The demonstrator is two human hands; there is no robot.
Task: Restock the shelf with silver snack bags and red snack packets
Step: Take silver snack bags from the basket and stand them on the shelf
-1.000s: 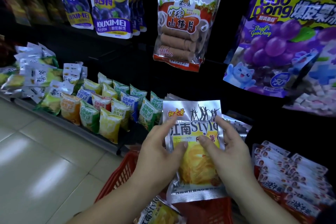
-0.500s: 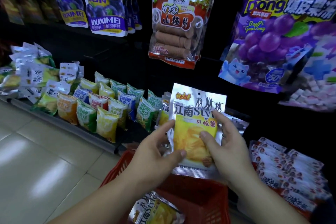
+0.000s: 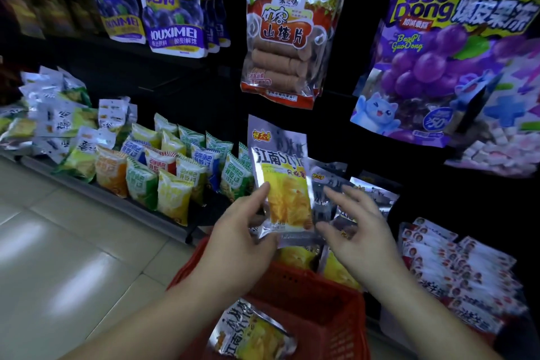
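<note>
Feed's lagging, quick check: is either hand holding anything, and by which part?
The left hand pinches the silver snack bag at its lower left edge; the right hand is open, holding nothing.

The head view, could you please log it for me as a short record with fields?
held item: silver snack bag, upright in front of the shelf
left hand: pinches the bag's lower left corner
right hand: fingers spread beside the bag's right edge; contact unclear
stock behind: stocked silver bags, with red snack packets to their right
basket: red, below the hands, with a spare silver bag inside
step: held bag not yet set down
</note>
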